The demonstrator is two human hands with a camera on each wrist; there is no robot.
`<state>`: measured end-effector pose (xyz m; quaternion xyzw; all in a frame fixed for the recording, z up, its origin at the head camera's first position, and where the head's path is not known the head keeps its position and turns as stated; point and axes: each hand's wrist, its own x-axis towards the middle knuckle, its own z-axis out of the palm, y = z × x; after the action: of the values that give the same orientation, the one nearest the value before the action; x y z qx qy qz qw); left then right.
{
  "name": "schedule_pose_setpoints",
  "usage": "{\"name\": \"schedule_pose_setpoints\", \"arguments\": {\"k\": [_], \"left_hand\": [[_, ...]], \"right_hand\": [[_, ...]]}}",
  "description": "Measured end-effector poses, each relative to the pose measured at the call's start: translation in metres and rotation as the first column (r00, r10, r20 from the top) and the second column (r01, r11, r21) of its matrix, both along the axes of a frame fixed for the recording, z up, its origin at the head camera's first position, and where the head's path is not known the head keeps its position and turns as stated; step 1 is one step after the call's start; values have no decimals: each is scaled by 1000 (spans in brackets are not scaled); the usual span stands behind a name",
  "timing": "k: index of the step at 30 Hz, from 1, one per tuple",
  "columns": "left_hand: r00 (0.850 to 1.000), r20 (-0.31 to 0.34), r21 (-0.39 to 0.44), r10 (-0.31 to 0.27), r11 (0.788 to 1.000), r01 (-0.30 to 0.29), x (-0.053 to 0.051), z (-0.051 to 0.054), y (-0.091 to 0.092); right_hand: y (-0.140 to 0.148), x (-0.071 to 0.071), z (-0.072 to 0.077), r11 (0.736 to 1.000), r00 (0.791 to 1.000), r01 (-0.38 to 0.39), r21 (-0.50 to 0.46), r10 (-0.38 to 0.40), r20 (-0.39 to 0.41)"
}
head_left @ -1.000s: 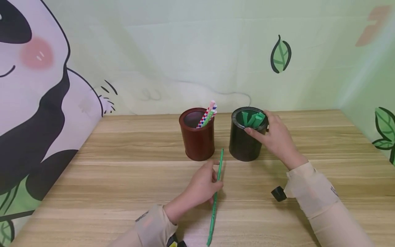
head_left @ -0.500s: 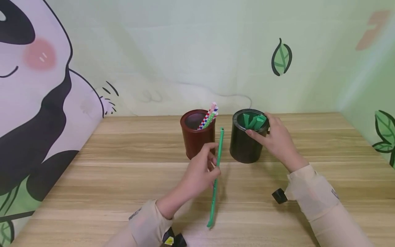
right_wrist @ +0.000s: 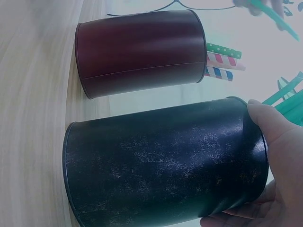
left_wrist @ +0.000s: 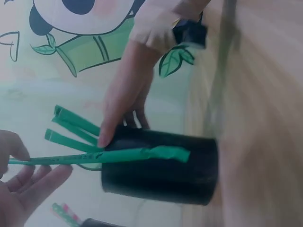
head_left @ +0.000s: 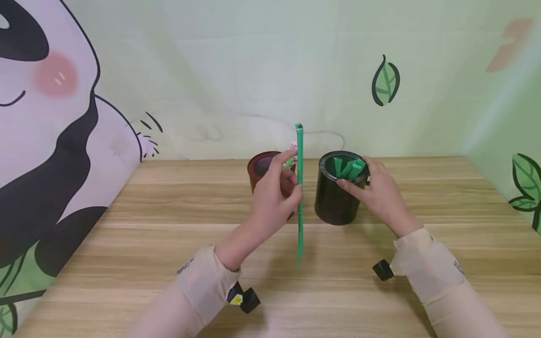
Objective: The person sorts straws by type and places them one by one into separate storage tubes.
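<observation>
My left hand (head_left: 272,199) pinches a long green wrapped straw (head_left: 300,155) between thumb and fingers. The straw is held nearly upright above the table, between the two cups in the head view. In the left wrist view its bent, flattened end passes in front of the black cup (left_wrist: 156,182). My right hand (head_left: 382,192) grips that cup's rim, thumb at the near side and fingers round the right side. Several green wrapped strips (head_left: 348,167) stick up inside it. To the left, partly behind my left hand, stands a dark red cup (right_wrist: 142,54) with several patterned straws (right_wrist: 225,60).
Both cups stand upright on a wood-grain table (head_left: 169,197). Behind them rises a pale green wall cloth (head_left: 236,70) with a printed panda (head_left: 110,126) and leaves. A small black camera (head_left: 249,300) hangs from my left wrist, another (head_left: 382,270) from my right.
My left hand has raised the green straw off the table, up and away from me, and turned it more upright. My right hand has stayed on the black cup.
</observation>
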<state>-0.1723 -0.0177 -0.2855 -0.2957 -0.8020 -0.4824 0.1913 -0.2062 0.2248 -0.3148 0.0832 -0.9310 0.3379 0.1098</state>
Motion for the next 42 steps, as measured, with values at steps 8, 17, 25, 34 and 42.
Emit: {"name": "schedule_pose_setpoints", "arguments": {"k": [8, 17, 25, 34, 42], "left_hand": [[950, -300, 100, 83, 993, -55, -24, 26, 10], [862, -501, 226, 81, 973, 40, -41, 39, 20], [821, -554, 301, 136, 953, 45, -54, 42, 39], [808, -578, 220, 118, 975, 15, -54, 32, 57], [785, -612, 164, 100, 986, 3, -58, 17, 64]], "right_hand": [[2, 0, -2, 1000, 1000, -6, -10, 6, -4], [1, -2, -2, 999, 1000, -19, -29, 18, -15], [2, -2, -1, 999, 1000, -25, -33, 24, -18], [1, -2, -1, 999, 1000, -27, -40, 27, -15], [1, -3, -2, 999, 1000, -22, -45, 22, 0]]}}
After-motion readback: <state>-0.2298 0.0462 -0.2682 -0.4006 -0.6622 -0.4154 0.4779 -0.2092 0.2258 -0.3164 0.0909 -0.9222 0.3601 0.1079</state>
